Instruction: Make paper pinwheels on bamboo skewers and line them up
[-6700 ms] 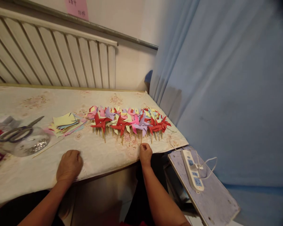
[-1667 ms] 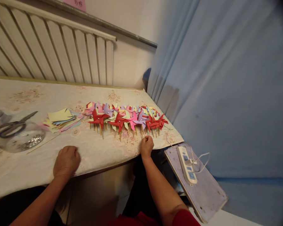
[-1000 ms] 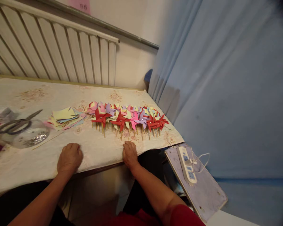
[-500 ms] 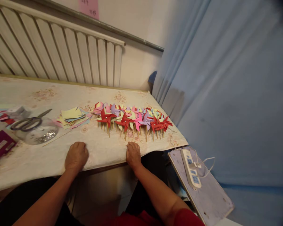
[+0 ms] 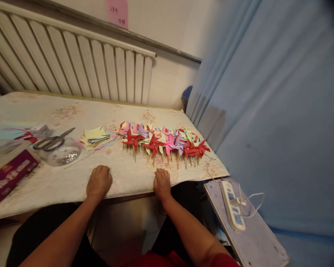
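A row of paper pinwheels (image 5: 164, 142) in red, pink, purple and yellow lies on the cloth-covered table (image 5: 58, 111), sticks pointing toward me. My right hand (image 5: 161, 182) rests on the table's front edge just below the pinwheel sticks, fingers curled under, nothing visible in it. My left hand (image 5: 99, 180) rests curled on the cloth at the front edge, left of the pinwheels, also with nothing visible in it.
A stack of coloured paper squares (image 5: 96, 136) lies left of the pinwheels. Scissors (image 5: 53, 140) sit on a clear bowl (image 5: 61, 155). A purple box (image 5: 8, 174) lies at far left. A power strip (image 5: 232, 209) rests on a board at right. Radiator behind, blue curtain right.
My right hand moved left from the pinwheel sticks near the right end to the table's front edge. The left hand stayed put. The view shifted left.
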Demonstrator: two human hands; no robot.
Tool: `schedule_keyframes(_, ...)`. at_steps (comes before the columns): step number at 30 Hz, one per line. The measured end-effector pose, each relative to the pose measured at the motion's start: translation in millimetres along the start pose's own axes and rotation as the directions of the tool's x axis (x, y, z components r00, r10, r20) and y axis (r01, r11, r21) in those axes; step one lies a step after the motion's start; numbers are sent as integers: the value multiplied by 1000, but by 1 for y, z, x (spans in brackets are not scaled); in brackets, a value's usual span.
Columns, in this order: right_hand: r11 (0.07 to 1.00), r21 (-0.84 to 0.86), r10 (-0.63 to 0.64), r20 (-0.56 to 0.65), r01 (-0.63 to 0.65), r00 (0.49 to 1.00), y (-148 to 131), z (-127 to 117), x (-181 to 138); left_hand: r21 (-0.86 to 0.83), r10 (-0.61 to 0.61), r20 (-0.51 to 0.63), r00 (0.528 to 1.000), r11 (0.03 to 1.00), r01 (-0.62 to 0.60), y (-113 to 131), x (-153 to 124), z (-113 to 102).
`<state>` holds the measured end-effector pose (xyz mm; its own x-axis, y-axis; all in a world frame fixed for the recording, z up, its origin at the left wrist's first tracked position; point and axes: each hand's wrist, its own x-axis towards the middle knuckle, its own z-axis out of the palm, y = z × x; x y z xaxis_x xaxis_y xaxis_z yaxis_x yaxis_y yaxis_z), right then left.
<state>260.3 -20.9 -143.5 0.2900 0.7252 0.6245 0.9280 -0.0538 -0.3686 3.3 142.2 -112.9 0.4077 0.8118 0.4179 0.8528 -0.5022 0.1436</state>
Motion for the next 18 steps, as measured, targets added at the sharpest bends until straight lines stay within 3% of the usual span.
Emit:
schedule_keyframes(10, 1000, 1, 2, -32, -2, 999, 0, 3, -1, 9, 9, 2, 1000, 1000, -9, 1, 0, -3)
schedule_keyframes(18, 999, 8, 43, 19, -43, 999, -3, 0, 2, 11, 3, 20, 1000, 1000, -4, -1, 2, -2)
